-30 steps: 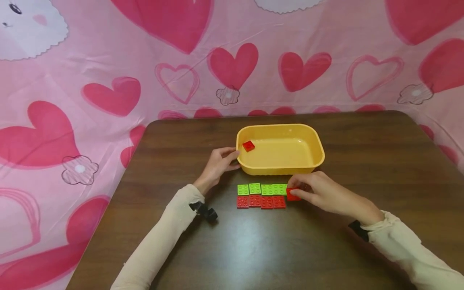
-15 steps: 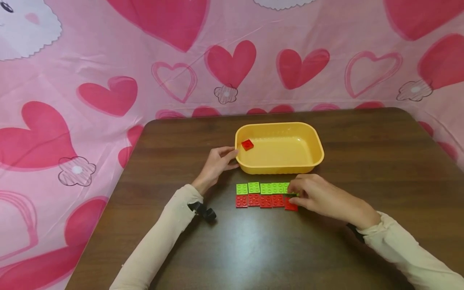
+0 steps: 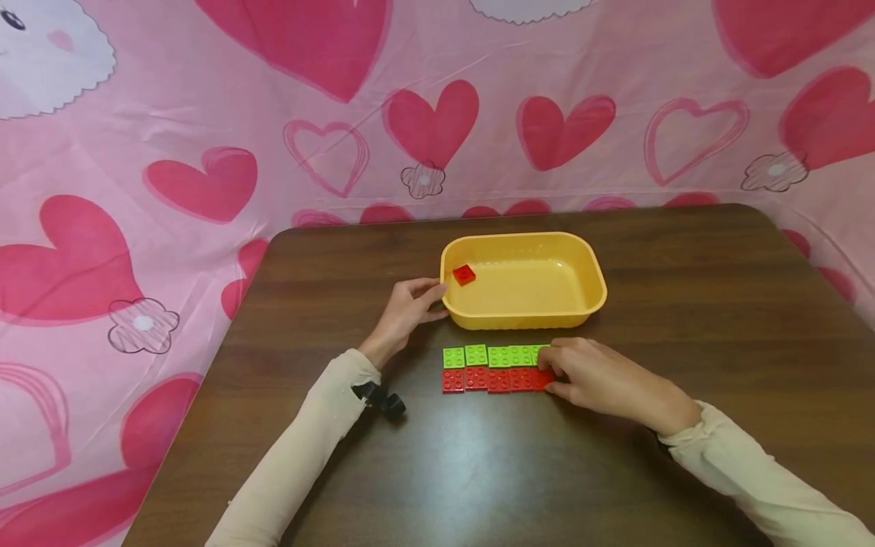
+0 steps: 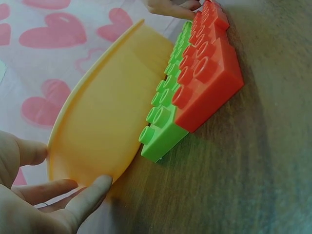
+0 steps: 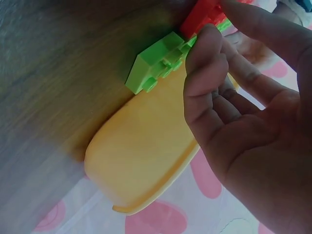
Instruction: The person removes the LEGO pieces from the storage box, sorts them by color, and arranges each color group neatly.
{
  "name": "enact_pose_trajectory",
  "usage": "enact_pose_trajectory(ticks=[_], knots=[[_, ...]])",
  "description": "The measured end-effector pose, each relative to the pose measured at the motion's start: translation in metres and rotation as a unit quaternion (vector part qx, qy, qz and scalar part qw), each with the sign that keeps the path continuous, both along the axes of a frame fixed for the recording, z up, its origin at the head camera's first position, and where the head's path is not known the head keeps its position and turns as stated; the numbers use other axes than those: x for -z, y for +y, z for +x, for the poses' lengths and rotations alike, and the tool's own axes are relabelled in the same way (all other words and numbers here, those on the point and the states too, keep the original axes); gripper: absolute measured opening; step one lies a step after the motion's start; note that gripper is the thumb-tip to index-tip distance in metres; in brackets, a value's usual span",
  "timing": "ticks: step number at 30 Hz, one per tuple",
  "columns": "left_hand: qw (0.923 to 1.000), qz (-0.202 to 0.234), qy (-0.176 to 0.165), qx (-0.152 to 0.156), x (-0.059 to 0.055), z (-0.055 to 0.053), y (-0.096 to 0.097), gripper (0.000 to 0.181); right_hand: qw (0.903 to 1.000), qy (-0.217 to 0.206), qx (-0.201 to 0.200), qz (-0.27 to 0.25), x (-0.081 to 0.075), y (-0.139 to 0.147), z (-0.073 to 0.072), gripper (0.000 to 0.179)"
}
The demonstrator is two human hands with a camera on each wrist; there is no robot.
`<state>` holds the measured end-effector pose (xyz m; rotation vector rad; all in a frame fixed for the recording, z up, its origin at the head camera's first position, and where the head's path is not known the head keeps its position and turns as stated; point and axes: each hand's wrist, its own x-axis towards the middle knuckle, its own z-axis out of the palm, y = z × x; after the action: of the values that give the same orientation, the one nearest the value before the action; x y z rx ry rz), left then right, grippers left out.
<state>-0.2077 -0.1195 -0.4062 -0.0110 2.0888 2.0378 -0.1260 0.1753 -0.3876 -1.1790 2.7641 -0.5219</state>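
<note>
Several light green bricks (image 3: 499, 356) lie in a row on the brown table, and a row of red bricks (image 3: 475, 379) runs along their near side. At the right end of the red row, my right hand (image 3: 604, 382) pinches the last red brick (image 3: 542, 379) between thumb and fingers, partly hiding it. Its fingers also cover part of the end green brick (image 5: 158, 61). My left hand (image 3: 405, 313) holds the left end of a yellow tub (image 3: 522, 322), with fingertips at the rim and thumb low on the wall, as the left wrist view shows.
One loose red brick (image 3: 464, 274) lies inside the tub near its left end. The tub stands just behind the green row. Beyond the table's back edge hangs a pink cloth (image 3: 342, 45) printed with hearts.
My right hand has brought the red brick down from beside the green row's end to the red row's right end, then left against its neighbour. My left hand stays at the tub.
</note>
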Motion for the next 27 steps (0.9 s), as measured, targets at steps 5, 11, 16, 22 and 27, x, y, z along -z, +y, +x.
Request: enact_pose_trajectory(ticks=[5, 11, 16, 22, 27], knots=[[1.0, 0.004, 0.002, 0.0, 0.001, -0.001, -0.001, 0.04, 0.9999, 0.006, -0.001, -0.011, -0.002, -0.001, -0.001, 0.019], [1.0, 0.001, -0.004, -0.003, 0.0, -0.001, -0.001, 0.04, 0.9983, 0.004, 0.036, -0.046, -0.016, 0.002, -0.004, 0.019], [1.0, 0.003, -0.005, -0.006, -0.001, 0.001, -0.001, 0.039, 0.9946, 0.046, 0.042, -0.082, -0.034, -0.002, -0.013, 0.015], [1.0, 0.006, -0.005, -0.004, 0.001, 0.001, 0.0, 0.039, 0.9929, 0.08, 0.034, -0.081, -0.053, -0.012, -0.034, 0.013], [1.0, 0.007, -0.002, -0.001, 0.001, -0.001, 0.001, 0.039, 0.992, 0.097, 0.032, -0.074, -0.057, -0.02, -0.062, 0.013]])
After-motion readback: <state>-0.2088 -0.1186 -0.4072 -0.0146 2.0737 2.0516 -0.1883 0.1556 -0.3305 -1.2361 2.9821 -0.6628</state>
